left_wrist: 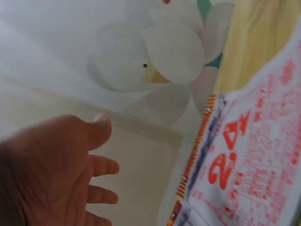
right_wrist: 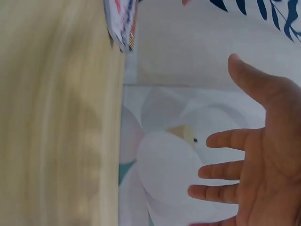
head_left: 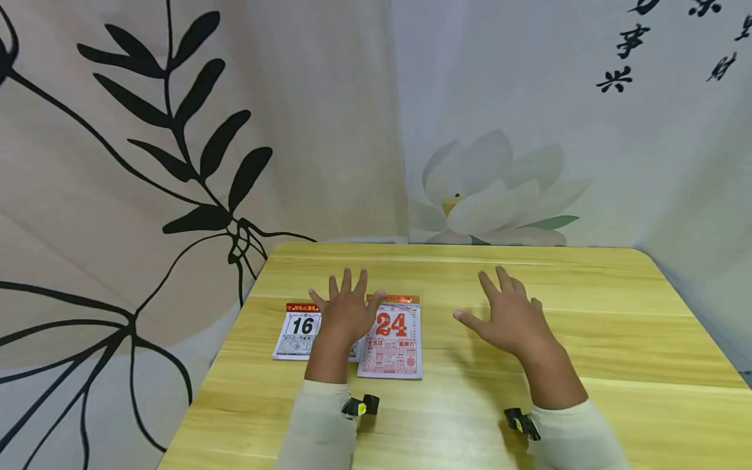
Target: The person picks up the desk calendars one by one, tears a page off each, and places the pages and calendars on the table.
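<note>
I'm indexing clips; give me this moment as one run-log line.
calendar 16: on table; calendar 24: right of calendar 16; left hand: spread above calendars; right hand: spread above table, holding nothing

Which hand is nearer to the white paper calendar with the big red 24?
Left. In the head view, the left hand overlaps the upper left of the calendar; the right hand is farther off, to its right over the yellow wood-grain table.

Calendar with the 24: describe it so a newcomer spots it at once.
In the head view, find the yellow wood-grain table and, on its left half, the left hand. The 24 calendar lies just right of that hand, beside the 16 calendar. Its big number is red; its neighbour's is black.
</note>
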`<state>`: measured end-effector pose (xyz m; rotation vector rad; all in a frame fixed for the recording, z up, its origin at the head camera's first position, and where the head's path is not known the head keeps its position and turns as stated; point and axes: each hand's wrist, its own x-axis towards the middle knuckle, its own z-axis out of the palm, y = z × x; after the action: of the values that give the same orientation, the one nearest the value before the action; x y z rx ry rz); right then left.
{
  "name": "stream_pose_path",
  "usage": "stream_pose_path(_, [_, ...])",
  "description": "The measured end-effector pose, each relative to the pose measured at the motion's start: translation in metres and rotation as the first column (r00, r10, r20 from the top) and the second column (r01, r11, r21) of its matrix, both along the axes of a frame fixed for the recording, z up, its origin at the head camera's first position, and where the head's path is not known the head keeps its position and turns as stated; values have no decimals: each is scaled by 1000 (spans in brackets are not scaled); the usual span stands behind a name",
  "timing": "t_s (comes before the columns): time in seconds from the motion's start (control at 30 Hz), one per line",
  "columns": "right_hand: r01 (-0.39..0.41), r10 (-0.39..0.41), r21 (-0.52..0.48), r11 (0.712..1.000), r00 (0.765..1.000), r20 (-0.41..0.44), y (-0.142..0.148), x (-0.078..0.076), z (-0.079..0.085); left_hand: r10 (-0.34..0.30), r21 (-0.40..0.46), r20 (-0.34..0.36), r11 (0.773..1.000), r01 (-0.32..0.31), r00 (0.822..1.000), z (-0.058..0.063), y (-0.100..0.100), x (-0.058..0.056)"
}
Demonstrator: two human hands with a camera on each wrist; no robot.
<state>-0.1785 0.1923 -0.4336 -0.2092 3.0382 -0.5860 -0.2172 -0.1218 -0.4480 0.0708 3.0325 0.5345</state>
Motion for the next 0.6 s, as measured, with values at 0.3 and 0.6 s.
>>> stream_pose_path(0.3, [-96, 95, 49, 994, 995, 13, -34, 2, -13, -30, -63, 41, 998, 32, 999, -13, 0, -13])
stream_pose_path(0.6, [-121, 119, 62, 991, 992, 35, -60, 4, -20, -49, -96, 79, 994, 57, 996, -17, 0, -22])
